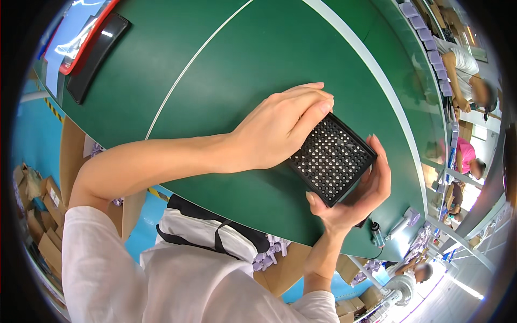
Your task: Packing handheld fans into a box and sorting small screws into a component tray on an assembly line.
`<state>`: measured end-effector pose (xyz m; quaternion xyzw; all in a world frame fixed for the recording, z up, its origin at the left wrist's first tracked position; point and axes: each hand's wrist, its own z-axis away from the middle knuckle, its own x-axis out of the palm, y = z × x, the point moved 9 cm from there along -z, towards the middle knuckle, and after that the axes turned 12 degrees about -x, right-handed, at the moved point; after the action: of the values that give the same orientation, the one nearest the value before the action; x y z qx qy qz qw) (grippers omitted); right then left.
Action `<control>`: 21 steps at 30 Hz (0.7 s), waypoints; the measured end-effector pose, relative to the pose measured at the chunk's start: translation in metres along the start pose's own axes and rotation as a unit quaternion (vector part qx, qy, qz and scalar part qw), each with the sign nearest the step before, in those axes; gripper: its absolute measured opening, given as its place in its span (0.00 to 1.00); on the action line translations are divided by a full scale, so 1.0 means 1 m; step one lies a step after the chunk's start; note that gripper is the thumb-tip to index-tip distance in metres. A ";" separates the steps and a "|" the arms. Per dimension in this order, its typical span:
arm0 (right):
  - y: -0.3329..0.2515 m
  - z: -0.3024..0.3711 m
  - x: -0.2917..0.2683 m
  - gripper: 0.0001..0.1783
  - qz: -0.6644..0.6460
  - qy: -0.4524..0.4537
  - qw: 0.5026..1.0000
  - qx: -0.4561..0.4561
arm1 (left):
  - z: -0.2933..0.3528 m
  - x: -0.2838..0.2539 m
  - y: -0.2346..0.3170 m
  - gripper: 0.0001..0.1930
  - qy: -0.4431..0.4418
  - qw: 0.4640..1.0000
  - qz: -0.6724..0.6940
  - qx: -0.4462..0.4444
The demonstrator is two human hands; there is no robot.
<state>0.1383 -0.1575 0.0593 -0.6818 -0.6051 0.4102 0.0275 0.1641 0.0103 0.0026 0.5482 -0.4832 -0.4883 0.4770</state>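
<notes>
A black rectangular tray (335, 157) with a raised rim sits tilted between my hands over the green tabletop. Rows of small holes cover it, many with a tiny silver piece showing, perhaps screws. My right hand (358, 196) is closed around its near right side, thumb at the near corner and fingers along the right edge. Across the far left part lies my left hand (288, 121), closed over the tray's edge, thumb and fingertips together at the far corner. It hides that part of the tray, and its palm side is out of sight.
A screwdriver-like tool (376, 235) with a cord and a pale purple-and-white handheld device (404, 222) lie at the table's right. A long black object (97, 56) rests beside a red-edged bin (89, 37) at far left. Cardboard boxes (51, 199) stand below; several people work at right.
</notes>
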 end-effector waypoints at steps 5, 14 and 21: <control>0.005 -0.003 -0.001 0.65 -0.024 -0.001 1.000 -0.002 | 0.001 -0.003 0.004 0.21 0.025 1.000 -0.015 0.010; -0.006 -0.008 -0.001 0.60 0.044 -0.026 0.998 -0.028 | -0.007 0.000 0.000 0.27 -0.039 0.998 0.016 -0.047; -0.006 -0.006 0.001 0.62 -0.005 0.005 1.000 -0.014 | -0.012 0.000 -0.008 0.35 -0.051 0.988 0.094 -0.113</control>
<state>0.1367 -0.1524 0.0658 -0.6811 -0.6139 0.3983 0.0229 0.1765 0.0121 -0.0045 0.4174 -0.4982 -0.5195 0.5547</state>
